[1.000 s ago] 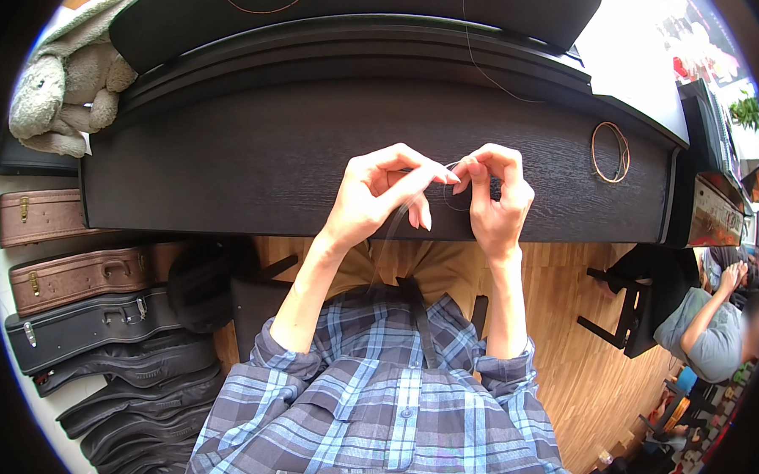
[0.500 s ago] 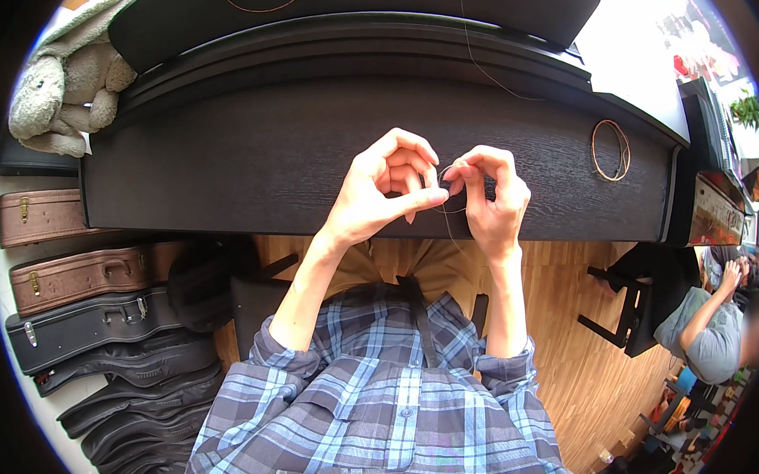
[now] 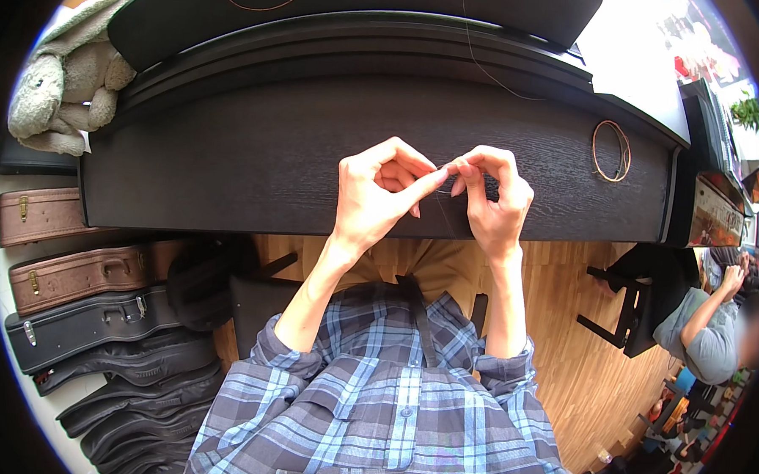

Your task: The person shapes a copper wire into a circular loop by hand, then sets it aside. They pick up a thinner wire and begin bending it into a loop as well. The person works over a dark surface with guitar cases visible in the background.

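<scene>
Both hands are raised over the black wood-grained lid [image 3: 231,146] of what looks like a piano. A thin string [image 3: 446,210], like an instrument string, runs between them, its fine tail hanging below the fingers. My left hand [image 3: 375,190] pinches it between thumb and forefinger, the other fingers curled. Close by on the right, my right hand [image 3: 495,204] grips it at the fingertips, which nearly touch the left ones. The string's exact shape between the fingers is too fine to make out. A coiled copper-coloured string [image 3: 594,150] lies on the lid to the right.
Another thin string [image 3: 482,69] trails over the ledge; a copper-coloured string [image 3: 258,9] lies farther back. A plush rabbit [image 3: 86,80] sits at the far left, above brown and black instrument cases [image 3: 73,275]. Another person [image 3: 707,332] is at the far right, beyond a black stand [image 3: 622,311].
My left hand has turned slightly, and its thumb tip has moved up and closer to the right fingertips. The small loop of string between the hands has become less visible.
</scene>
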`<state>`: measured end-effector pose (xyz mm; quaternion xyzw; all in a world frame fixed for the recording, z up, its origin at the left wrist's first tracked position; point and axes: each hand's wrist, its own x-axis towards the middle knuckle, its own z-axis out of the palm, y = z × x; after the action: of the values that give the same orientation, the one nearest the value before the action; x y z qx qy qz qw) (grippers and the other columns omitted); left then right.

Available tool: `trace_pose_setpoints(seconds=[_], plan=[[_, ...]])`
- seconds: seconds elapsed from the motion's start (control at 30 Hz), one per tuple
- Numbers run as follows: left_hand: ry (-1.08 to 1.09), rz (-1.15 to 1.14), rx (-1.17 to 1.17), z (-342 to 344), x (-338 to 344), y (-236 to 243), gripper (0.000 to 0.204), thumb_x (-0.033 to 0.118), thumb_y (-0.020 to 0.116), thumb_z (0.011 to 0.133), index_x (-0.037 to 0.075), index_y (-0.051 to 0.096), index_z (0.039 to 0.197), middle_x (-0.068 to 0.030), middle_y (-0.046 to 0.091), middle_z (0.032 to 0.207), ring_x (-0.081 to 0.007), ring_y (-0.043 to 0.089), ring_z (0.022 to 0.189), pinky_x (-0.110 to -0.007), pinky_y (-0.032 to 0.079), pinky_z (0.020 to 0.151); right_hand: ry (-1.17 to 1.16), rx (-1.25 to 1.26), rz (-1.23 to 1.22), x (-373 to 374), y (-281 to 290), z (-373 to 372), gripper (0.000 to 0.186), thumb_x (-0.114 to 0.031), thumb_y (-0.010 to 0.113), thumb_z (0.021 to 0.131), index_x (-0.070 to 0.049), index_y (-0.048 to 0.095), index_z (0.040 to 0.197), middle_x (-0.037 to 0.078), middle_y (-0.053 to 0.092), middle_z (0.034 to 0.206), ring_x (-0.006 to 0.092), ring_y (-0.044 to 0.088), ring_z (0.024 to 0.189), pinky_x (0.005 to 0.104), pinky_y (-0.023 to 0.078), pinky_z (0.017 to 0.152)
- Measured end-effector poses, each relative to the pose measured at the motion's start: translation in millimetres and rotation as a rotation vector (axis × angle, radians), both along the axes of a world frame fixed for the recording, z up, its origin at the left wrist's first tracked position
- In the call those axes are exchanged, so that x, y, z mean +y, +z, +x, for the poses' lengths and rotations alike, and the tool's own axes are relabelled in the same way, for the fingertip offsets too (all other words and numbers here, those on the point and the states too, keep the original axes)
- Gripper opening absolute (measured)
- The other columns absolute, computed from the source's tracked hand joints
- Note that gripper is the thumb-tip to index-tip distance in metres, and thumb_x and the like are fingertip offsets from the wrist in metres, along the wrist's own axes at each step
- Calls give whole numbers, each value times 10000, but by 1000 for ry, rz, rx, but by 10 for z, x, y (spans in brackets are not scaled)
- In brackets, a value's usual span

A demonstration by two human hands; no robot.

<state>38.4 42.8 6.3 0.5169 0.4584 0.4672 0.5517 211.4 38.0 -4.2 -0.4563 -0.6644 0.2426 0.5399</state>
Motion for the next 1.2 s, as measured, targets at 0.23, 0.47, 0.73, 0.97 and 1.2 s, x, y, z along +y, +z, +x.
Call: trace_pose_setpoints(seconds=[0.23,0.47,0.73,0.97,1.2], plan=[[23,-27,-74,8,-14,31,277,53,779,885,-22,604,1086,-113,758,816,-127,722,626,-228,568,531,2,18,-51,-6,-3,8,111,-6,685,945,-17,633,1042,73,738,840,124,707,637,246,560,617],[-42,-55,-143,-14,-20,64,326,56,749,912,-29,591,1183,-137,766,869,-155,736,651,-253,596,578,30,47,-69,-17,-3,23,105,10,657,961,-8,616,1056,100,752,878,142,721,658,256,577,623],[-131,-149,-207,-58,34,64,387,140,634,1012,-38,571,1349,-217,738,1087,-204,744,674,-258,603,584,29,178,-116,-18,0,35,88,22,599,993,10,573,1076,143,754,915,183,747,686,260,583,599],[-134,-27,-149,-15,27,81,464,67,628,993,-25,502,1430,-182,607,1391,-203,756,813,-242,601,594,6,257,-105,-38,23,48,67,16,603,994,26,602,1059,156,739,931,197,745,679,258,585,553],[-97,38,-433,-113,62,1,610,-43,678,918,-3,445,1480,-242,610,1364,-164,736,805,-246,601,636,33,309,-134,-22,3,48,94,-47,589,1023,28,563,1073,169,713,879,175,688,589,258,560,529]])
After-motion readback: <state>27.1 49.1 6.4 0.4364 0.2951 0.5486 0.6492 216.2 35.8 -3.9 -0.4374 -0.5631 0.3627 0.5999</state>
